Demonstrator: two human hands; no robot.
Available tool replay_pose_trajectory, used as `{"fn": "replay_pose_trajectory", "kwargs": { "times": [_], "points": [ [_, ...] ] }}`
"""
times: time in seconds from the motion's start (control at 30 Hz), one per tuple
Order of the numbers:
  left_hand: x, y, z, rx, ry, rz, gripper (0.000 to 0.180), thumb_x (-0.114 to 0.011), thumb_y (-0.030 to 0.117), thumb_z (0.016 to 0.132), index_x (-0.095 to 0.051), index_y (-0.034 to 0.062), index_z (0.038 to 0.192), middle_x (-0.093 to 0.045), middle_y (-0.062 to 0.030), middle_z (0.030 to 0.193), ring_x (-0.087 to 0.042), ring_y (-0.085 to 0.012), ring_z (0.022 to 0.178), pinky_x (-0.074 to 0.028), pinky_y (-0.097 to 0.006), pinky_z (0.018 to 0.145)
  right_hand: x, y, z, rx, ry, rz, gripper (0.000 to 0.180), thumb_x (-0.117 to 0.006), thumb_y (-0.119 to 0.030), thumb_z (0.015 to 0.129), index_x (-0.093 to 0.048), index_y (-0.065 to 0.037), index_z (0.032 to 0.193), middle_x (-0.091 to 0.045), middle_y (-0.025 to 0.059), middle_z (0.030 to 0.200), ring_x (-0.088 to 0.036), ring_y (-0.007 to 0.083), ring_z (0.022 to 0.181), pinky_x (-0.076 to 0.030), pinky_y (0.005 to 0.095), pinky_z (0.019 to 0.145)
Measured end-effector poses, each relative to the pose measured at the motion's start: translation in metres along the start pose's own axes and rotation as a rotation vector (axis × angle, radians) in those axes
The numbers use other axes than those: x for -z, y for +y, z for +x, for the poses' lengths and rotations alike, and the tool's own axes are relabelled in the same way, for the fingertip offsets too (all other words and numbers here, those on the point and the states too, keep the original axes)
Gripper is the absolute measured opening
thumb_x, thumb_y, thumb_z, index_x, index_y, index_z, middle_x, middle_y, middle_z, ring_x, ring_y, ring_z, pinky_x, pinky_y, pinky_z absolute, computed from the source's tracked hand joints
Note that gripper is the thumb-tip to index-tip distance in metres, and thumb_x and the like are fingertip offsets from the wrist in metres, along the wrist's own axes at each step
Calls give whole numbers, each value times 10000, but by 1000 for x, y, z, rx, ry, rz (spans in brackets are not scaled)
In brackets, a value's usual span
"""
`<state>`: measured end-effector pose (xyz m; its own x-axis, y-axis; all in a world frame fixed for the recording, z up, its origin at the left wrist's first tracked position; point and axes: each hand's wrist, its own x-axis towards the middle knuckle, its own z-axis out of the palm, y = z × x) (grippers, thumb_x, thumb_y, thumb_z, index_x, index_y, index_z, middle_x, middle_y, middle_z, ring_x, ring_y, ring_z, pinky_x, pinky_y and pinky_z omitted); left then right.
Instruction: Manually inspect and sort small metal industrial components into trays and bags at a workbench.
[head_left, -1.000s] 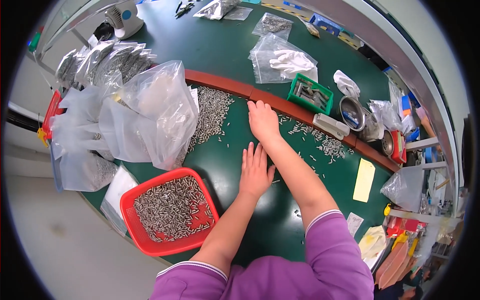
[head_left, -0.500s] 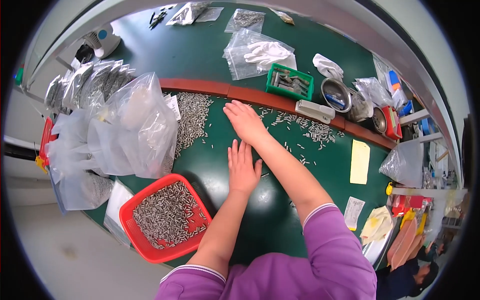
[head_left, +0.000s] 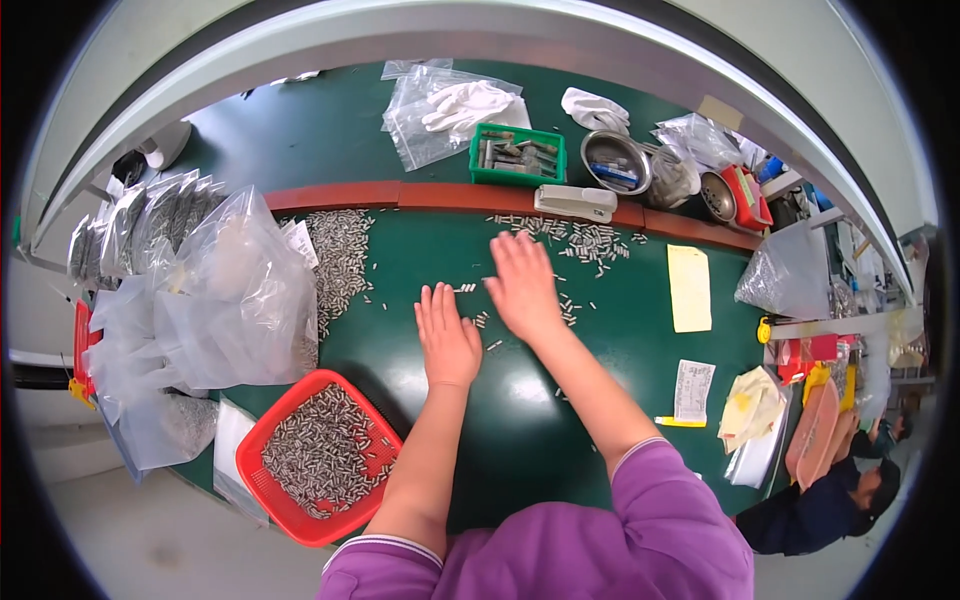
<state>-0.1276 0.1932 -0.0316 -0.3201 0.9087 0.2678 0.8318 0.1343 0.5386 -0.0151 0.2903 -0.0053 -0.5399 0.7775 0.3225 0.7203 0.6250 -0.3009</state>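
Observation:
My left hand [head_left: 447, 338] lies flat on the green tabletop [head_left: 520, 410], fingers stretched forward. A few small metal pins [head_left: 466, 289] lie by its fingertips, and more lie between the two hands. My right hand [head_left: 525, 287] is also flat with fingers extended, just short of a scattered group of pins [head_left: 592, 243]; what lies under its palm is hidden. Left of both hands spreads a dense heap of similar pins [head_left: 342, 262]. A red plastic basket [head_left: 258, 478] holding many pins stands beside my left forearm.
Clear plastic bags [head_left: 235, 310] crowd the left side. A reddish-brown rail [head_left: 440, 196] crosses behind the pins, with a stapler [head_left: 575, 203], a green tray [head_left: 475, 160] of metal pieces and a metal bowl [head_left: 588, 150] along it. Yellow paper [head_left: 689, 290] lies right. Another person [head_left: 820, 515] is at lower right.
My right hand has moved away from the left heap, toward the scattered pins on the right. The hands, nearly touching before, are now apart with pins showing between them. The view has shifted.

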Motion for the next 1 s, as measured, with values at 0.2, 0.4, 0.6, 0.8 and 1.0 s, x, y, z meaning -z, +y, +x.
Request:
{"fn": "replay_pose_trajectory", "kwargs": {
  "times": [0.2,0.4,0.6,0.8,1.0],
  "points": [
    [0,-8,-1,55,96,-230,489,-391,66,821,-382,-28,1301,-428,-218,1323,-345,-380,1292,-219,-485,1113,-19,-29,-2,246,-289,77,615,-547,-365,856,-393,-63,1368,-326,89,1460,-222,292,1378,-109,463,1139],
    [-3,-13,-1,-60,82,-104,480,-379,34,792,-432,-31,1265,-457,-197,1309,-351,-368,1296,-224,-488,1110,13,9,-27,11,-95,15,610,-570,-369,833,-433,-23,1317,-373,130,1409,-284,304,1339,-162,455,1121],
    [-5,-14,0,-59,77,-64,464,-380,35,785,-467,-30,1236,-467,-178,1309,-356,-357,1295,-229,-477,1113,103,133,-90,-513,385,-251,626,-726,-159,665,-474,-15,1220,-498,212,1220,-474,367,1120,-377,458,971],
    [-6,-10,2,-69,67,-62,449,-407,32,776,-478,-30,1215,-478,-186,1294,-371,-371,1277,-240,-480,1102,130,230,-156,-1119,156,-78,830,-783,-323,604,-435,11,1280,-508,238,1225,-538,365,1091,-461,419,910],
    [-3,-8,2,-27,92,-80,439,-427,41,766,-489,-23,1195,-482,-191,1274,-362,-365,1284,-234,-479,1111,136,191,-141,-924,440,530,265,-597,-208,866,-618,25,989,-684,96,879,-641,200,776,-496,326,724]
  ]
}}
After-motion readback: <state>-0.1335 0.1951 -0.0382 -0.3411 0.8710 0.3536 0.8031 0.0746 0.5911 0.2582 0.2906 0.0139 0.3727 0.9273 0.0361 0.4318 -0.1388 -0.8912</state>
